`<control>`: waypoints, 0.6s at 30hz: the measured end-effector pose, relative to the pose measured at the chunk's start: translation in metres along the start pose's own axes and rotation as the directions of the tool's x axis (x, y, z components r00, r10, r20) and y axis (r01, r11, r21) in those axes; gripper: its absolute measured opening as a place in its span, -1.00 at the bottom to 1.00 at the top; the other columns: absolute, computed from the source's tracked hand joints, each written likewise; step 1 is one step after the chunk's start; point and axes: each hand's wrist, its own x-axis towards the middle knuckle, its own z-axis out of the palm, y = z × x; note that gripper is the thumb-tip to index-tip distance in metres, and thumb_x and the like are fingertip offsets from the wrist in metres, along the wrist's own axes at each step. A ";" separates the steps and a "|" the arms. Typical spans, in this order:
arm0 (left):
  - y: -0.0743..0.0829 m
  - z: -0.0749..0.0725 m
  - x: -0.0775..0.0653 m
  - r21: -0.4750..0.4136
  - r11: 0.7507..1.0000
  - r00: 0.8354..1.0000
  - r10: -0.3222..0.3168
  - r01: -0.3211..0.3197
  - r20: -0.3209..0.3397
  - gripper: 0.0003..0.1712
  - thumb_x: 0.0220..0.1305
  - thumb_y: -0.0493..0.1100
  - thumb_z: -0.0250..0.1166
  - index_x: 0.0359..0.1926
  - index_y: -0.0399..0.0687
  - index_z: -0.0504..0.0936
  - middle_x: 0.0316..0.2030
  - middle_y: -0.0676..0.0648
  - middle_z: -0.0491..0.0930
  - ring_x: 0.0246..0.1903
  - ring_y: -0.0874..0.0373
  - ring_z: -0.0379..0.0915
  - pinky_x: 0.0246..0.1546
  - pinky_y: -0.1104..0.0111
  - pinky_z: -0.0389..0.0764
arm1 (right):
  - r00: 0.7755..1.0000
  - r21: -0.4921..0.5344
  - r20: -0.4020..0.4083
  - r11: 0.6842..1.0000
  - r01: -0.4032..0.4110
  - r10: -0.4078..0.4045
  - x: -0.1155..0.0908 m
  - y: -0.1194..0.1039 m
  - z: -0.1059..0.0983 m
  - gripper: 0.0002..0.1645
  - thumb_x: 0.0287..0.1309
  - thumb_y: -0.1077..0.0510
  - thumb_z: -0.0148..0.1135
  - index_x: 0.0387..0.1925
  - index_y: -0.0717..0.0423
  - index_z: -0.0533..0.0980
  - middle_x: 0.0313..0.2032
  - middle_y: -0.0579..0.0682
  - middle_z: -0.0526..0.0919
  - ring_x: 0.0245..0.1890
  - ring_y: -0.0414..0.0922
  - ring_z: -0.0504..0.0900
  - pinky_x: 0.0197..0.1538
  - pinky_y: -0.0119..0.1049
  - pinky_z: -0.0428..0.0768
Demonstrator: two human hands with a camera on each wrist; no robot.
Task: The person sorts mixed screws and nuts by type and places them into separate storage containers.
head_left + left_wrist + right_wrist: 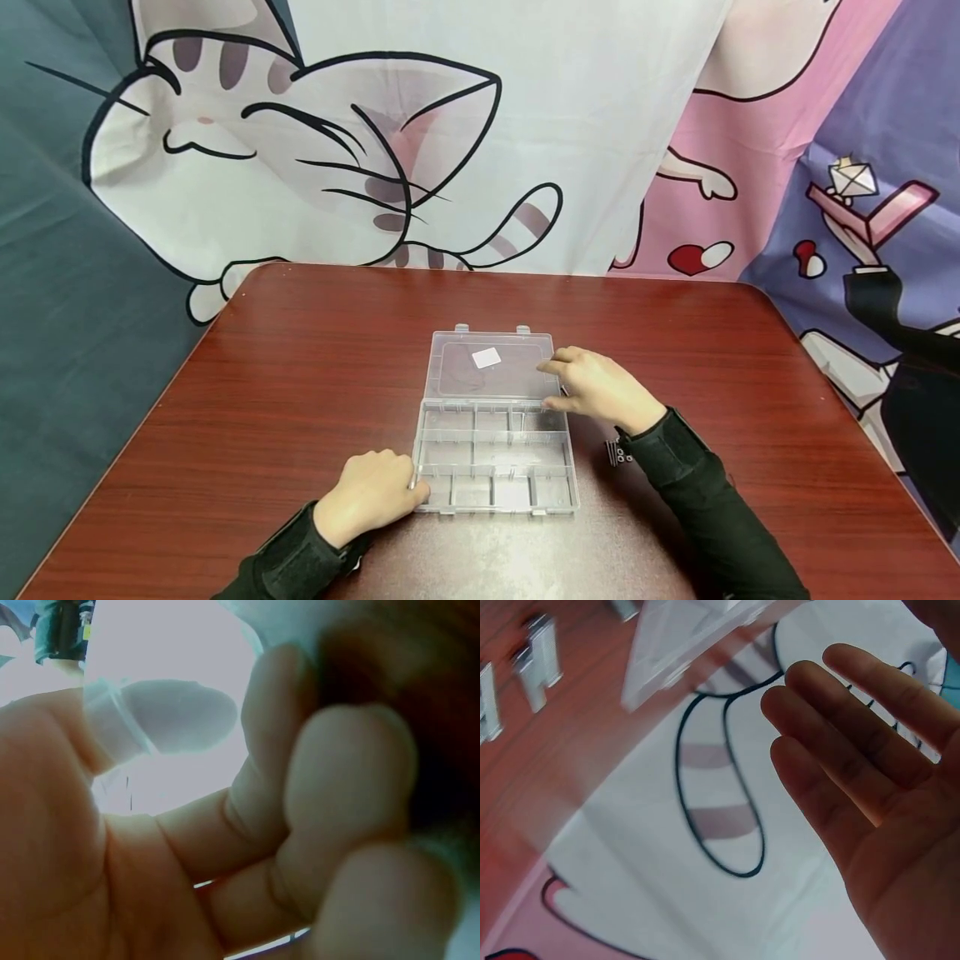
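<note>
A clear plastic compartment box (517,454) lies on the table with its lid (457,379) folded back, away from me. My left hand (372,490) grips the box's front left corner. Through clear plastic in the left wrist view, the left thumb (180,716) shows, with the other fingers curled towards it. Beside the lid's right edge is my right hand (607,392), index finger and thumb overlapping that edge in the head view. Its fingers (840,731) are extended and hold nothing in the right wrist view. The compartments in the box look bare.
Small silvery metal pieces (618,453) lie right of the box, partly under my right wrist; several metal pieces (544,652) also show in the right wrist view. A white label (487,357) sits on the lid. A cat-printed cloth (585,125) hangs behind the reddish-brown table (315,358).
</note>
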 end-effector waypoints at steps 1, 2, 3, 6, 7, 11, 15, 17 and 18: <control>0.000 0.000 0.000 -0.001 1.000 1.000 -0.002 0.002 0.001 -0.59 0.00 -0.04 0.11 -0.86 0.05 0.21 -0.80 0.06 0.25 -0.74 0.17 0.22 -0.74 0.19 0.28 | 1.000 -0.002 -0.005 1.000 -0.009 0.009 -0.001 0.004 0.001 -0.42 -0.20 -0.07 0.41 -0.14 0.20 0.56 -0.32 0.00 0.51 -0.37 -0.14 0.49 -0.26 -0.25 0.47; 0.000 0.000 0.000 -0.002 1.000 1.000 -0.003 0.003 0.001 -0.59 0.00 -0.04 0.11 -0.87 0.05 0.21 -0.80 0.06 0.25 -0.74 0.17 0.22 -0.74 0.19 0.28 | 1.000 0.000 -0.007 1.000 -0.017 0.017 -0.002 0.008 0.001 -0.44 -0.20 -0.06 0.41 -0.16 0.20 0.57 -0.33 0.00 0.51 -0.39 -0.14 0.49 -0.28 -0.25 0.47; 0.000 0.000 0.001 -0.003 1.000 1.000 -0.003 0.003 0.002 -0.59 0.00 -0.04 0.11 -0.87 0.06 0.21 -0.80 0.06 0.25 -0.75 0.17 0.22 -0.74 0.19 0.28 | 1.000 0.001 -0.011 1.000 -0.021 0.021 -0.003 0.011 0.002 -0.46 -0.20 -0.05 0.42 -0.17 0.20 0.57 -0.35 0.01 0.50 -0.41 -0.14 0.47 -0.30 -0.25 0.47; 0.000 0.001 0.001 -0.007 1.000 1.000 -0.007 0.007 0.000 -0.59 -0.02 -0.04 0.11 -0.87 0.06 0.20 -0.80 0.06 0.25 -0.75 0.17 0.23 -0.74 0.18 0.29 | 0.999 0.013 -0.021 0.999 -0.029 0.029 -0.005 0.020 0.004 -0.52 -0.21 -0.02 0.42 -0.24 0.20 0.58 -0.41 0.02 0.49 -0.46 -0.14 0.46 -0.34 -0.25 0.46; 0.000 0.001 0.001 -0.008 1.000 1.000 -0.008 0.008 0.001 -0.59 -0.02 -0.03 0.11 -0.87 0.06 0.21 -0.80 0.06 0.26 -0.74 0.17 0.23 -0.74 0.18 0.29 | 0.999 0.018 -0.021 0.999 -0.032 0.032 -0.006 0.023 0.005 -0.53 -0.22 -0.01 0.43 -0.26 0.20 0.58 -0.43 0.02 0.49 -0.47 -0.14 0.46 -0.35 -0.25 0.46; -0.001 0.001 0.000 -0.010 1.000 1.000 -0.007 0.007 0.002 -0.59 -0.01 -0.03 0.11 -0.87 0.06 0.21 -0.80 0.06 0.26 -0.75 0.17 0.23 -0.74 0.17 0.30 | 0.999 0.019 -0.015 0.999 -0.046 0.046 -0.010 0.029 0.009 -0.53 -0.25 0.02 0.45 -0.28 0.23 0.58 -0.44 0.01 0.48 -0.47 -0.12 0.48 -0.36 -0.23 0.46; -0.001 0.001 0.001 -0.008 1.000 1.000 -0.005 0.005 0.007 -0.58 -0.01 -0.02 0.11 -0.87 0.06 0.21 -0.81 0.06 0.25 -0.75 0.17 0.23 -0.74 0.18 0.29 | 0.996 0.010 0.014 0.996 -0.087 0.087 -0.014 0.032 0.012 -0.53 -0.27 0.02 0.46 -0.30 0.22 0.58 -0.45 -0.02 0.46 -0.48 -0.11 0.49 -0.37 -0.22 0.46; -0.001 0.001 0.001 -0.007 1.000 1.000 -0.006 0.006 0.008 -0.59 -0.02 -0.02 0.11 -0.87 0.07 0.20 -0.81 0.07 0.25 -0.75 0.18 0.23 -0.74 0.18 0.30 | 0.993 0.013 0.040 0.994 -0.109 0.109 -0.016 0.033 0.012 -0.56 -0.28 0.02 0.46 -0.32 0.19 0.58 -0.44 -0.01 0.47 -0.48 -0.11 0.49 -0.38 -0.21 0.46; 0.000 0.000 0.001 -0.006 1.000 1.000 -0.007 0.007 0.008 -0.59 -0.02 -0.02 0.11 -0.87 0.07 0.20 -0.80 0.07 0.25 -0.75 0.18 0.23 -0.74 0.18 0.30 | 0.992 0.024 0.056 0.993 -0.118 0.117 -0.016 0.033 0.013 -0.57 -0.28 0.03 0.46 -0.32 0.17 0.59 -0.44 -0.01 0.48 -0.47 -0.11 0.49 -0.37 -0.21 0.46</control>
